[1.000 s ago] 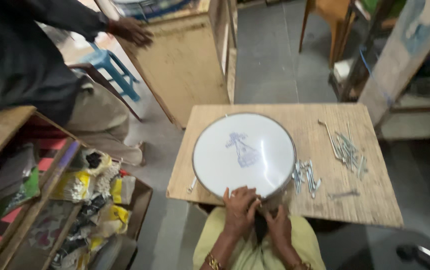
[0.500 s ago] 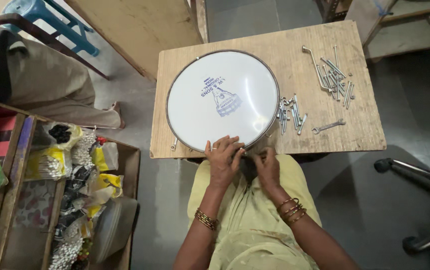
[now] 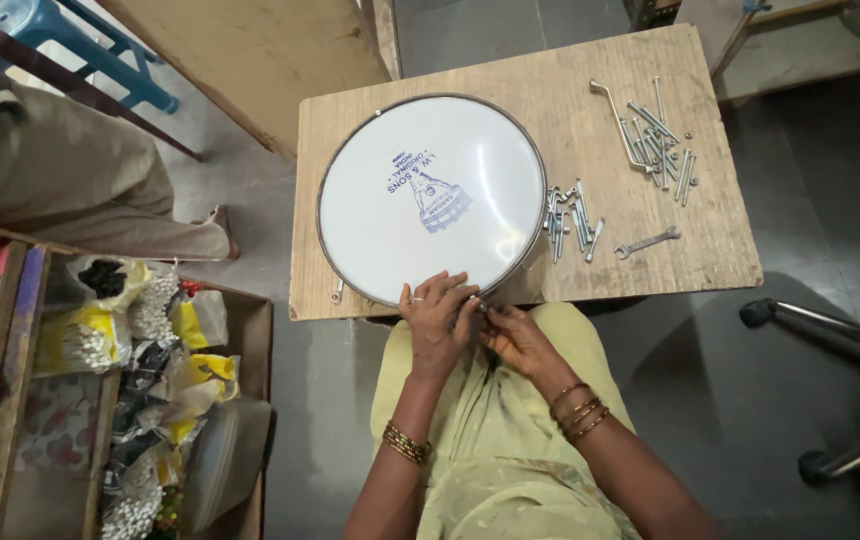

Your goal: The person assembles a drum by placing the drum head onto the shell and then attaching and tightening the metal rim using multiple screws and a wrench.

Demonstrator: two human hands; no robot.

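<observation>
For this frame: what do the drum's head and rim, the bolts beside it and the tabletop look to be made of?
Drum head: smooth white film, probably plastic, with a soft sheen and a blue print.
Rim: thin grey hoop, likely metal.
Bolts: bright silvery metal, glinting.
Tabletop: pale unfinished board, apparently plywood or chipboard, with a grainy matte surface.
Both the left hand and right hand rest at the drum's near edge.

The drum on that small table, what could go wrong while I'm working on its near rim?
The drum reaches the table's near edge, where both the left hand and right hand work the rim, so a hard pull might slide it off. The loose bolts lie right beside the drum and could be knocked and roll. The spanner lies near the edge too.
</observation>
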